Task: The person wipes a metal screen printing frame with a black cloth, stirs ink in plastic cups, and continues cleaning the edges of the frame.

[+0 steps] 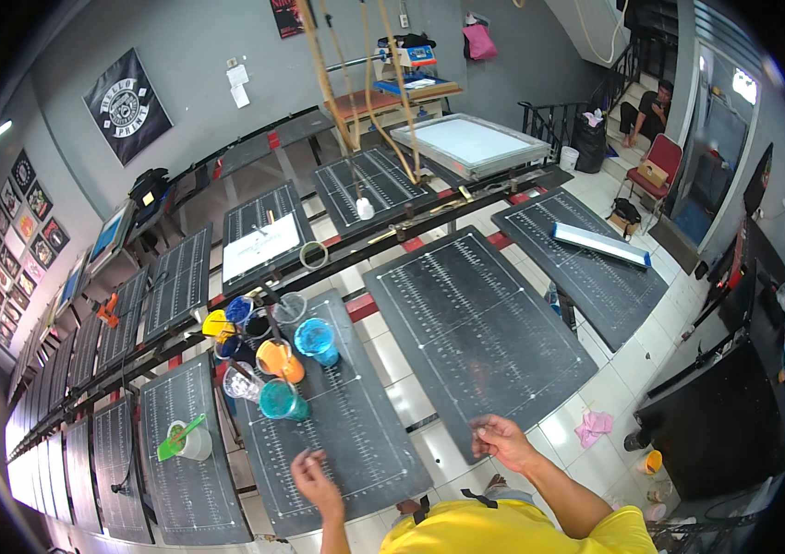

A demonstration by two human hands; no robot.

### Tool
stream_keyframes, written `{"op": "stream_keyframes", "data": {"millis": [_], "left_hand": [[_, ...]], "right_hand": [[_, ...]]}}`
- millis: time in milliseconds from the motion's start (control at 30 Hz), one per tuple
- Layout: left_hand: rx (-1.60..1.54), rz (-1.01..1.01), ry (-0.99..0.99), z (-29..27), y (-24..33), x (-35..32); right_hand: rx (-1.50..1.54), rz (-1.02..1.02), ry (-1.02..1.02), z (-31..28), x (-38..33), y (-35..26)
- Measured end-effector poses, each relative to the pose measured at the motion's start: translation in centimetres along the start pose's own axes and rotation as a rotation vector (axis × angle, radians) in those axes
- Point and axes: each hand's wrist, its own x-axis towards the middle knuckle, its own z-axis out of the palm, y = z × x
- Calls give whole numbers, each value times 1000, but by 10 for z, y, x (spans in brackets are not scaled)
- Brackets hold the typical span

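My left hand (316,480) hovers above the near end of a dark printing board (346,443) with white ruled markings. Its fingers are loosely bent and apart, and I see nothing in them. On that board, beyond the hand, stand several plastic cups of ink: a teal cup (283,401), an orange cup (280,360), a light blue cup (317,342), a yellow cup (218,325) and a whitish cup (242,382). Over the near edge of the neighbouring board (476,332), my right hand (503,440) is half curled, thumb and fingers apart, with nothing visible in it.
A blue-and-white bar (600,246) lies on the right board. To the left, a white cup (194,443) holds a green spatula (178,439). A framed screen (471,143) rests at the back. Pink cloth (594,427) lies on the floor. A person (648,115) sits on the stairs.
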Motion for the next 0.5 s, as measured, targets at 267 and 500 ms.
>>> {"op": "stream_keyframes", "data": {"millis": [267, 500], "left_hand": [[285, 598, -942, 210, 90, -127], [432, 552, -990, 306, 89, -158]], "right_hand": [[267, 70, -83, -47, -30, -28], [158, -225, 10, -139, -98, -102]]}}
